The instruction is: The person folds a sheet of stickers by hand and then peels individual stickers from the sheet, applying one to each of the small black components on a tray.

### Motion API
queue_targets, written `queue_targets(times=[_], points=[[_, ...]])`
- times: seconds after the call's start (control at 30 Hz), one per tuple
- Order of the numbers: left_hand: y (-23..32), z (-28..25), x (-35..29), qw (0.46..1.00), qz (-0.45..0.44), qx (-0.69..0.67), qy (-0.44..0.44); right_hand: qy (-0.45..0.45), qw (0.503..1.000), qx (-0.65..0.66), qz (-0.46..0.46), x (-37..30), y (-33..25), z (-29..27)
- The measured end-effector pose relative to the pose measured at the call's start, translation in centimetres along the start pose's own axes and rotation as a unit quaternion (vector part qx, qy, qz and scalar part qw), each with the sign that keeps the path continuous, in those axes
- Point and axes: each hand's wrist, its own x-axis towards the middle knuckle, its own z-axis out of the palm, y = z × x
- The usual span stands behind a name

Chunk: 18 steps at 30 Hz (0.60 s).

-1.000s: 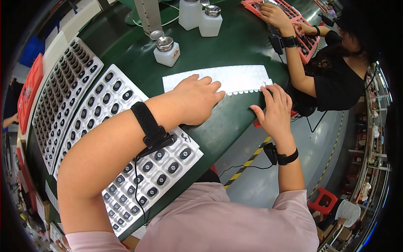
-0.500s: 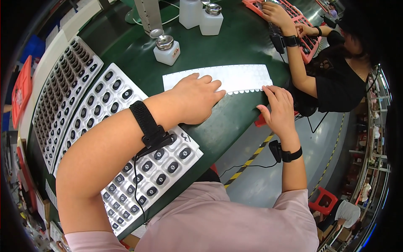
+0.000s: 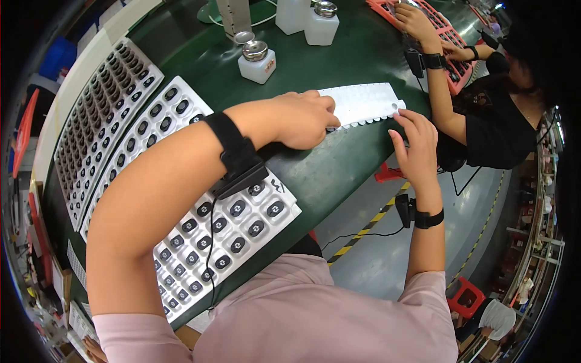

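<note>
One green table stretches across the scene, and at its right side a co-worker in a black top has both hands over a red tray. Two pale moulded trays of dark oval parts lie slantwise on the left: the far tray, and the near tray partly under the person's left forearm. Smaller than these, a white strip lies flat on the table ahead of the person, between the two hands; its long axis runs left to right, the right end tipped slightly away, the scalloped long edge facing the person. The left hand covers its left end, fingers bent down; whether they pinch it cannot be told. The right hand has its fingers side by side and thumb spread away, the index fingertip touching the strip's near right corner. A squat white bottle stands beyond the left hand, its metal lid raised. Smallest is a round hole near the strip's right end.
</note>
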Motion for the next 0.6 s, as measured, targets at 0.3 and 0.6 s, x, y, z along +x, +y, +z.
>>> queue_targets(times=[0.3,0.6], points=[[-2.4,-0.5,0.2,0.971,-0.044,-0.234,-0.011,0.002,0.981,0.188,-0.044,1.2,-8.4,2.8],[-1.8,-1.9,-3.9,0.974,-0.161,-0.136,-0.076,-0.025,0.98,0.182,-0.072,1.7,-10.0,3.5]])
